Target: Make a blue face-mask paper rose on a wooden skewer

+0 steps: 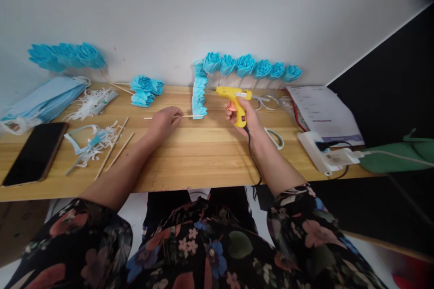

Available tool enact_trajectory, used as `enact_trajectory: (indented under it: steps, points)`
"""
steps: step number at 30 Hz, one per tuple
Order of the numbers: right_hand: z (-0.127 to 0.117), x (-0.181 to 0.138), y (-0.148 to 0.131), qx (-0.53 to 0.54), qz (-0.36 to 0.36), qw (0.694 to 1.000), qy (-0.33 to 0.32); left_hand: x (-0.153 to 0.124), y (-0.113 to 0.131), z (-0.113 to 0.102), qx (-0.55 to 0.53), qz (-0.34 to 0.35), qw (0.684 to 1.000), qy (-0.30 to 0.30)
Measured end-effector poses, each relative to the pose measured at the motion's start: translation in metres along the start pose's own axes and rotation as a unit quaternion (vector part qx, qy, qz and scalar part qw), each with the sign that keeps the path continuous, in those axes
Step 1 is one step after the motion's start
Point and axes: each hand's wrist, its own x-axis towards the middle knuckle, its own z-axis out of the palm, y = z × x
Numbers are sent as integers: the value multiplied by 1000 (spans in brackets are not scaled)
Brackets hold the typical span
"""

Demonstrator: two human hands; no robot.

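Plainly, much of the work looked finished on the tabletop (190,158): a row of 6 blue flowers (246,64) leaned on thin stems against the wall (169,18), a second group (66,55) stood at far left, and a small cluster (140,83) lay between. At least 1 piece appeared undone: a pleated blue strip (199,92), flat and unrolled, stretched toward the wall below the row's left end. The left hand (166,123) had its grip closed on a wooden stick (190,116), the far end of which lay across the strip's near edge. The right hand (251,115) had its grip wrapped around a yellow glue gun (233,95), nozzle just beside the strip (whether any glue was out could not be made out). To the left, 2 bare sticks (111,149) and a stack of blue masks (47,95) seemed unused.
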Motion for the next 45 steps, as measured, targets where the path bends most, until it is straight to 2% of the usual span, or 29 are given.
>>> enact_trajectory:
  steps: [5, 11, 20, 26, 36, 45]
  points:
    - [-10, 2, 16, 13, 42, 999, 16, 0, -2, 1, 13, 2, 1000, -27]
    - [-10, 0, 14, 50, 46, 997, 31, 0, -3, 2, 6, 3, 1000, -30]
    - [-7, 0, 18, 13, 46, 998, 42, 2, -6, 2, -8, -22, 999, -29]
    - [-6, -3, 18, -14, 2, 1000, -7, 2, -7, 2, -9, -16, 999, -26]
    - [-10, -2, 16, -11, 11, 1000, 26, 1, -7, 3, -5, 4, 1000, -22]
    - [-8, -7, 15, -53, 13, 998, -23, 1, -10, 4, 1, 27, 999, -26]
